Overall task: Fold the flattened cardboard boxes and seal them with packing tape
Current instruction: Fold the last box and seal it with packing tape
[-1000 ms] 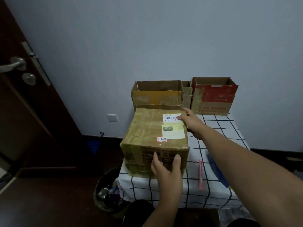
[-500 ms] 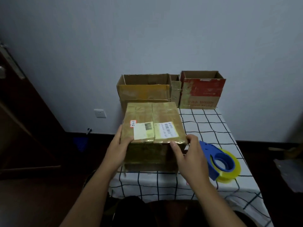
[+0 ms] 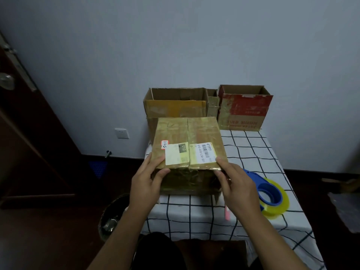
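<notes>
A closed brown cardboard box [image 3: 187, 133], covered in old tape and with two white labels on top, stands on the checked tablecloth [image 3: 251, 152]. My left hand [image 3: 146, 182] grips its near left corner, thumb on the front face. My right hand [image 3: 235, 186] grips the near right corner, fingertips on the top edge by the barcode label. A blue tape dispenser with a yellowish tape roll [image 3: 272, 199] lies on the cloth just right of my right hand. A pink pen-like tool [image 3: 227, 213] shows below my right wrist.
Three open boxes line the wall behind: a wide brown one [image 3: 175, 104], a narrow one [image 3: 212, 102], and a red-printed one [image 3: 245, 110]. A dark waste bin [image 3: 113, 217] stands on the floor left of the table. A dark door [image 3: 23, 114] is at far left.
The box has been turned a quarter turn on the table and drawn nearer. My hands shifted from its far and front sides to its two near corners. The view swung right, revealing the tape dispenser.
</notes>
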Demonstrator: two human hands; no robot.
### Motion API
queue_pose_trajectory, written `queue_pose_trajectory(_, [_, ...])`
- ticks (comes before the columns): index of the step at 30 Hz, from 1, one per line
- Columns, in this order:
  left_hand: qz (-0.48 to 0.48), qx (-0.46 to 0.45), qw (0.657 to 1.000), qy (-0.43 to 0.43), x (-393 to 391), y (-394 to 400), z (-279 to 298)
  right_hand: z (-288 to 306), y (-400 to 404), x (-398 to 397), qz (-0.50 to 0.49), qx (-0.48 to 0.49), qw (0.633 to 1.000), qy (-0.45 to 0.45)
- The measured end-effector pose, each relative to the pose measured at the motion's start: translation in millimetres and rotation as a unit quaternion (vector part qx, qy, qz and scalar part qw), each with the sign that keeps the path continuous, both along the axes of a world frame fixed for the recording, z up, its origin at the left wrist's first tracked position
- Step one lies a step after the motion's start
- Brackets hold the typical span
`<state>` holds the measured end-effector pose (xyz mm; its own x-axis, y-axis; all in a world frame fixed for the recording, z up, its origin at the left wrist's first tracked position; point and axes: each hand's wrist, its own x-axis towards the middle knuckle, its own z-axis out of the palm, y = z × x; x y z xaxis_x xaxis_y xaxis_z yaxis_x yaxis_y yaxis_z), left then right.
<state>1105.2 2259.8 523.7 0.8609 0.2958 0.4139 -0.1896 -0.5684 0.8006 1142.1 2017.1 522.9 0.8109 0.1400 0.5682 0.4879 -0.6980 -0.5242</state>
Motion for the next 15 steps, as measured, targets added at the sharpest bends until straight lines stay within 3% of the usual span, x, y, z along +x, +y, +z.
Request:
queue_pose_trajectory(10, [-0.011,0.007,1.000,0.013,1.0,-8.8,-7.6,-10.2,-13.1,3.8,0.015,-0.048,0.999,-0.008])
queue_pose_trajectory(13, [0.012,0.038,0.998,0.054,-0.8,-9.2,-4.1,-6.1,-25.4,-1.5,0.060,0.010,0.991,0.117])
queue_pose_trajectory(15, [0.043,0.079,0.994,0.065,-4.4,-14.6,-0.3,-13.4,-47.3,-2.8,0.037,0.062,0.977,0.199])
